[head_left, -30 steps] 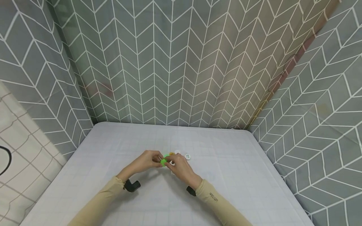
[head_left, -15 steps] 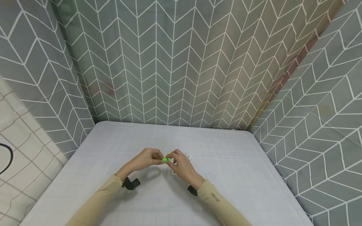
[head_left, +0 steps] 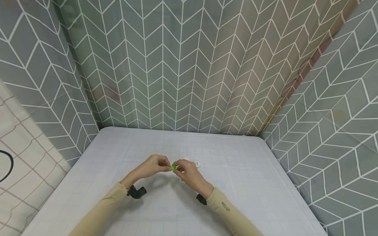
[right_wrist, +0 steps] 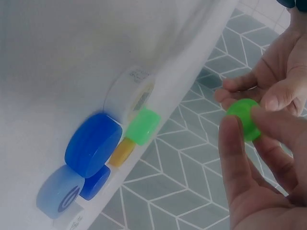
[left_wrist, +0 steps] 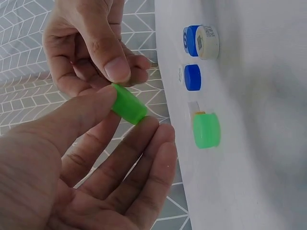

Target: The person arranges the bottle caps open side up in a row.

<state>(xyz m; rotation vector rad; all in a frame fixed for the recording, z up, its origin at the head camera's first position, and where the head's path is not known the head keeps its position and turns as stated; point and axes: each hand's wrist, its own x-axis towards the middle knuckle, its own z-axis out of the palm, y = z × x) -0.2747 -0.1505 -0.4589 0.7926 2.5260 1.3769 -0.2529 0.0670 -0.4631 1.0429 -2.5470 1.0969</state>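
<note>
Right fingers lowered, smooth green disc

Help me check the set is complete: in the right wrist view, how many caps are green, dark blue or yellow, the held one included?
Green: 2 (bright green cap, pale green cap)
Dark blue: 2 (large blue cap, small blue cap)
Yellow: 1 (yellow cap)
Total: 5

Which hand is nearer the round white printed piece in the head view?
Right. The right hand is just left of the round white piece; the left hand is farther off to the left.
</note>
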